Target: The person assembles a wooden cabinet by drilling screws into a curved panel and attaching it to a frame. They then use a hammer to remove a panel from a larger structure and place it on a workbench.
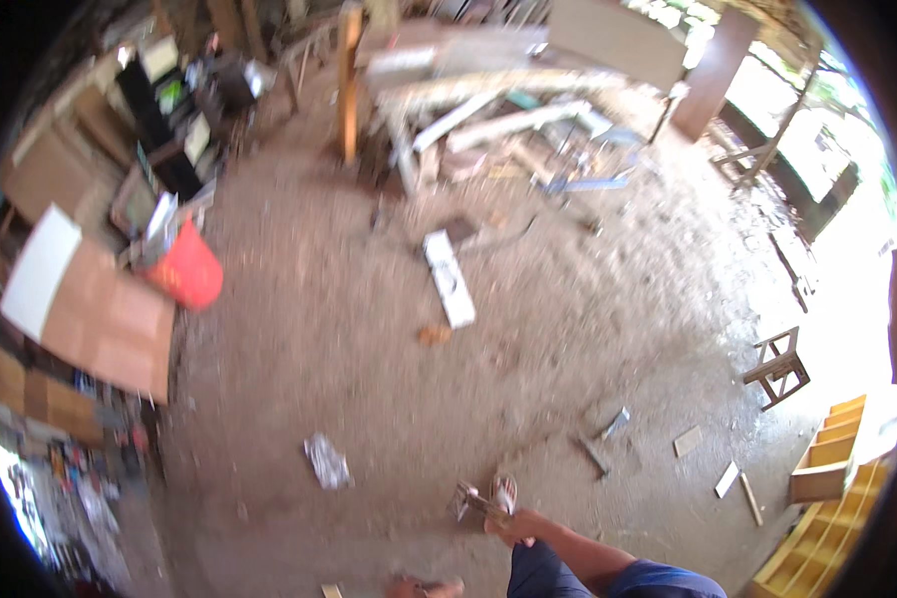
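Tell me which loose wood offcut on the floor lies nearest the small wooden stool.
The pale flat offcut just below-left of the stool. The white offcut and thin stick lie farther down, toward the yellow shelving.

Dirt floor (369,329) under me, dusty. On it: white plank (448,277), crumpled plastic scrap (327,461), red sack (189,269), small wooden stool (777,367), wood offcuts (728,478) near the yellow shelf unit (827,468), plywood sheet (105,314) at left

the right hand (516,525) grips a small metal tool (471,501), pale and blurred, jutting leftward from the fist above the dirt floor; its exact kind cannot be told. the left hand is out of view.
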`<state>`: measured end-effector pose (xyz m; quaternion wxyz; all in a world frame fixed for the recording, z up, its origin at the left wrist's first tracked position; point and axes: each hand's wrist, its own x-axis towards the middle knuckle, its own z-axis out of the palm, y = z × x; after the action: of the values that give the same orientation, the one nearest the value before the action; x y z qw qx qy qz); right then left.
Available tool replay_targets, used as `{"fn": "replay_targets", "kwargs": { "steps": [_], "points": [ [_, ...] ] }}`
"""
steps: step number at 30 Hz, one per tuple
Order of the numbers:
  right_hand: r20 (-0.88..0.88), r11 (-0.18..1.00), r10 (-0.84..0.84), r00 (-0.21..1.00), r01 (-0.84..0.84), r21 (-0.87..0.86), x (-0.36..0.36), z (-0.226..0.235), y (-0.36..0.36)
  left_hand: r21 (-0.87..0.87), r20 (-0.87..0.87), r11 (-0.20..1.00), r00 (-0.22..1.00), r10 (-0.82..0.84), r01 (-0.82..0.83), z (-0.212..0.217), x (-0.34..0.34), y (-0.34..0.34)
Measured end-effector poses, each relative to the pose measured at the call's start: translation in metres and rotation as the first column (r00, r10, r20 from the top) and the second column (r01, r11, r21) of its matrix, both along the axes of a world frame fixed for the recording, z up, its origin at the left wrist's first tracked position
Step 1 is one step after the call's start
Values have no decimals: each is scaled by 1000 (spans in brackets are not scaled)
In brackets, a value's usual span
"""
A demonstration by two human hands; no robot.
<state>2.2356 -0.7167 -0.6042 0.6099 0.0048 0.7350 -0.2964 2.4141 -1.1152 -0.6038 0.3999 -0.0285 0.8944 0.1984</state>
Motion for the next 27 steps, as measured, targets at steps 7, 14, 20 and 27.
{"fn": "replay_targets", "kwargs": {
  "steps": [7, 14, 20, 27],
  "points": [
    [-75, 729, -656, 751, 604, -323, -87, 250, 143, 488, -169, 865, 959, 228, -120, 78, -291, 137],
    [-382, 753, -646, 661, 469, -462, -168, 327, 184, 950, 256, 189, 966, -22, -248, 304, -502, 343],
    [-670, 606, -663, 335, 765, -217, -271, 333, 189, 962, 194, 218, 973, -128, -163, 295, -600, 454],
    [-767, 421, -641, -8, 832, -360, -331, 301, 250, 968, 97, 250, 922, -374, -1, 283, -703, 539]
  ]
}}
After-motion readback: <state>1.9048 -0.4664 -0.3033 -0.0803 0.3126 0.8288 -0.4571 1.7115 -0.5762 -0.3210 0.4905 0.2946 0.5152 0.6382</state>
